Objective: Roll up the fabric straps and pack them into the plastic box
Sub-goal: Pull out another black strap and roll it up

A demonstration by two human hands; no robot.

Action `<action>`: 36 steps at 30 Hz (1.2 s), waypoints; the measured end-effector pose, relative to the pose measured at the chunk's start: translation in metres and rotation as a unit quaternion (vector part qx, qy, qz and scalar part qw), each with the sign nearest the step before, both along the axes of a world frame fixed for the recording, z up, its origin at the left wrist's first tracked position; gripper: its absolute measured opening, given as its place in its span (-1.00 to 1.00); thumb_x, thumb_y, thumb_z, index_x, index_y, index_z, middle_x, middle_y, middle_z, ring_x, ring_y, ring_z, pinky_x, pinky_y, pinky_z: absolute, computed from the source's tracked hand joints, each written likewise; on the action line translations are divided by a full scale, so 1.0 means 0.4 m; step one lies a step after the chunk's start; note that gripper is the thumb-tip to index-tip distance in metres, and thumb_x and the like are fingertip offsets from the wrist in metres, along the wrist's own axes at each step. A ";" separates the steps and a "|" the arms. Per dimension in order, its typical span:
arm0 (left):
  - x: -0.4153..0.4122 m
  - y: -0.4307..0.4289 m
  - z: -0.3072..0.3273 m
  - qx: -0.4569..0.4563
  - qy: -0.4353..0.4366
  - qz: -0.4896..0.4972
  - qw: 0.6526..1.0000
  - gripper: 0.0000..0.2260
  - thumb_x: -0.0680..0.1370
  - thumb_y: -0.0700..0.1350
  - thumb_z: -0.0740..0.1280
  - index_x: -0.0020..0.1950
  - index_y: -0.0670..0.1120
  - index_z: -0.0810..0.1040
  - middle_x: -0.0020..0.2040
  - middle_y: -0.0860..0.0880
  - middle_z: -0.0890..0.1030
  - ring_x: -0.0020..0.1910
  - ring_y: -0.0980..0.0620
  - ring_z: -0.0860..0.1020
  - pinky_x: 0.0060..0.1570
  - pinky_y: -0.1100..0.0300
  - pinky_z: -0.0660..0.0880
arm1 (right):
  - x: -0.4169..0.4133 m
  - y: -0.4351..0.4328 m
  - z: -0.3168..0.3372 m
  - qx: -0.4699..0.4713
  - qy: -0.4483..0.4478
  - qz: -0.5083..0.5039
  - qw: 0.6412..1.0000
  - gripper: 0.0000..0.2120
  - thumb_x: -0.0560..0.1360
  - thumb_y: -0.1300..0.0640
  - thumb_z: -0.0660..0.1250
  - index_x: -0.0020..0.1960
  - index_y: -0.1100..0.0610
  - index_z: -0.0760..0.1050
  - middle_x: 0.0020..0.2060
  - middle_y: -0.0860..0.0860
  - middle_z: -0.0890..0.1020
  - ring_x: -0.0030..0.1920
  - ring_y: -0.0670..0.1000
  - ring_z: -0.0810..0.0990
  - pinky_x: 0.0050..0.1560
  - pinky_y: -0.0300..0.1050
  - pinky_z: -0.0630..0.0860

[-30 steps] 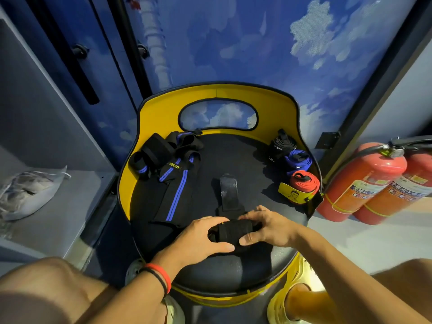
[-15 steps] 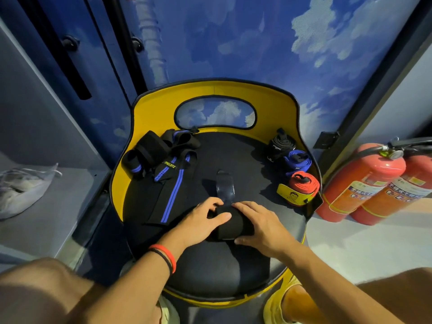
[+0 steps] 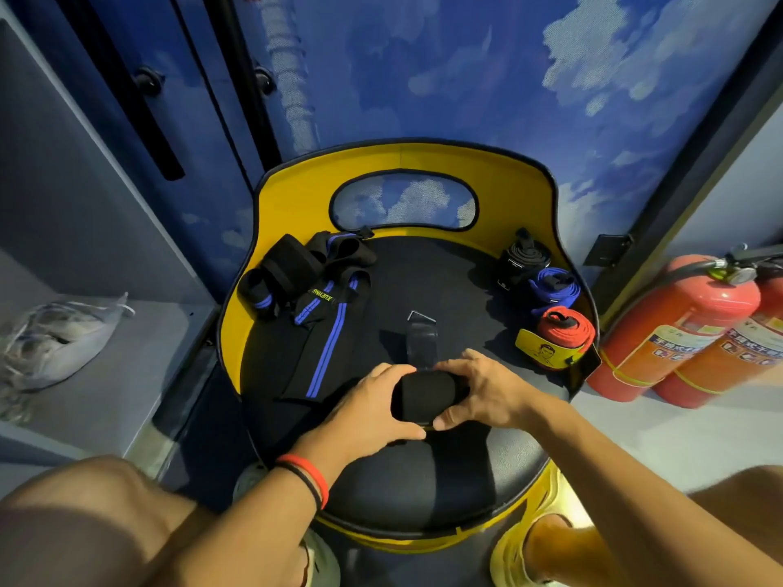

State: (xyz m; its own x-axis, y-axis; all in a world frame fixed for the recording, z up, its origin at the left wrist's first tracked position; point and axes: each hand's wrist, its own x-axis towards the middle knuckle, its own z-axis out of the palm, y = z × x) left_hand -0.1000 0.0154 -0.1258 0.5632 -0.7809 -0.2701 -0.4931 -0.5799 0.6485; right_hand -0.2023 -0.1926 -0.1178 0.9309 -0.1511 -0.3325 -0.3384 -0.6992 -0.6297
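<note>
Item in hand: black strap [image 3: 428, 394], mostly wound into a thick roll and held at the front middle of the chair seat [image 3: 423, 480]. A short flat tail [image 3: 419, 336] is left unwound, lying away from the person.

Hands: left hand [image 3: 373, 410] and right hand [image 3: 478, 394] are both curled round the ends of this roll, with the thumbs on its near side.

Done: three finished rolls are stood against the right rim of the chair: black roll [image 3: 523, 258], blue roll [image 3: 553, 288], red roll [image 3: 565, 332].

Left: a loose heap of striped straps [image 3: 322, 315] is spread on the left of the seat, not yet rolled. Packing is judged not begun; the plastic box is not in view.

Surroundings: two fire extinguishers [image 3: 678, 328] on the floor at right; a grey bag [image 3: 55, 336] on the shelf at left. Nothing is seen blocking the roll.
</note>
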 end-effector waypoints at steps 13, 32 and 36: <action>-0.029 0.061 0.027 0.004 0.065 -0.015 0.998 -0.32 0.24 0.29 0.61 0.31 0.32 0.44 0.21 0.23 0.57 0.21 0.18 0.55 0.24 0.03 0.54 | -0.083 0.031 0.010 0.233 0.057 0.010 0.971 -0.50 0.32 0.02 0.65 0.22 0.03 0.64 0.05 0.01 0.73 0.11 0.03 0.68 0.26 -0.01 0.58; 0.002 -0.052 0.047 0.050 0.098 0.143 0.984 -0.47 0.55 0.43 0.18 0.16 0.00 0.54 0.02 0.00 0.66 -0.09 -0.01 0.70 0.06 -0.06 0.63 | -0.044 0.075 -0.017 -0.240 -0.122 0.015 0.963 -0.11 0.25 -0.28 0.55 0.46 -0.06 0.28 0.34 -0.06 0.35 0.33 0.06 0.39 0.38 0.06 0.33; -0.026 -0.052 0.034 0.025 0.139 0.219 0.965 -0.44 0.39 0.53 0.29 0.07 0.08 0.54 -0.11 0.06 0.68 -0.18 0.09 0.70 0.02 0.01 0.64 | -0.001 0.027 -0.006 -0.209 -0.071 0.032 0.975 -0.08 0.23 -0.34 0.55 0.48 -0.08 0.31 0.20 -0.08 0.40 0.21 0.00 0.42 0.32 0.02 0.37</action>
State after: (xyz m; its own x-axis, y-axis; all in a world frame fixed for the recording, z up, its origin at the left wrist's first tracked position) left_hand -0.1103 -0.0055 -0.1121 0.7375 -0.4660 -0.4888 -0.0041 -0.7269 0.6868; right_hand -0.2028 -0.1819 -0.1204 0.9751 -0.1861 -0.1207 -0.2159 -0.9213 -0.3234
